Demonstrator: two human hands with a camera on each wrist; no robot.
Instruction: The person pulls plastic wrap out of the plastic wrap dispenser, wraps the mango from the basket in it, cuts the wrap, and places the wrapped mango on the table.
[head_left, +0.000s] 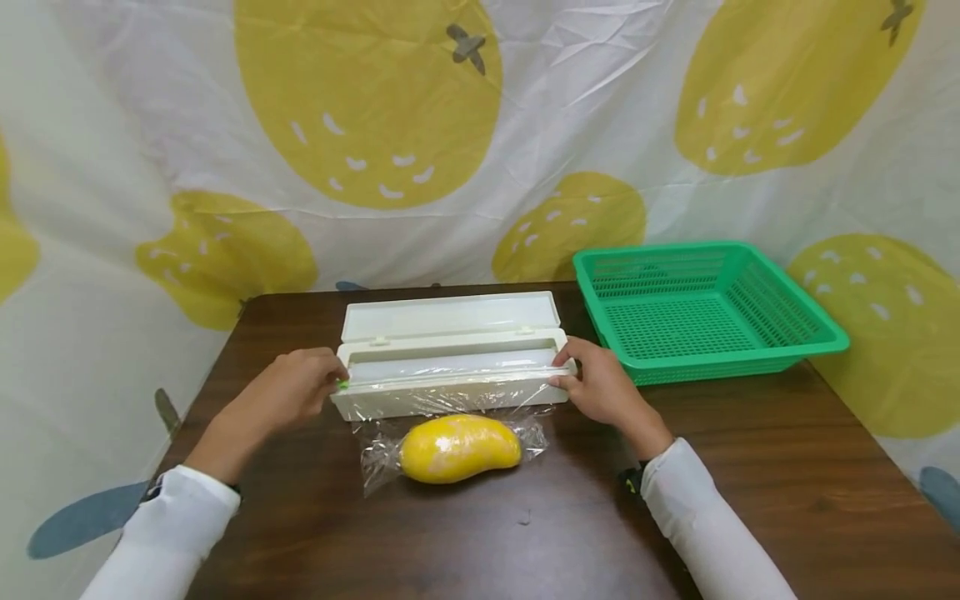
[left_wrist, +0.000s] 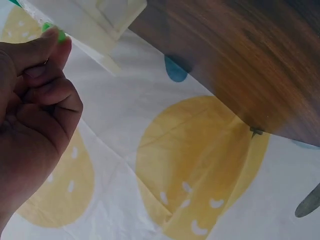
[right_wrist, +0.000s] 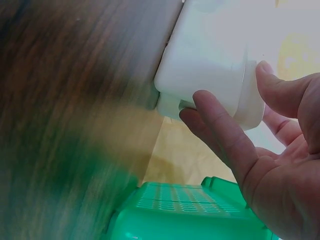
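Observation:
A white cling film dispenser lies on the table with its lid folded back and a roll of film inside. My left hand pinches a small green slider at the box's left end. The right hand grips the opposite end, its thumb at the front edge and its fingers around the end wall. Clear film stretches down over the front of the box. Just before it lies a yellow mango-shaped fruit wrapped in film, the film's ends bunched at both sides.
A green plastic basket stands at the back right of the dark wooden table, close beside the right hand. Behind the table hangs a white cloth printed with yellow fruit. A tiny scrap lies nearer the front.

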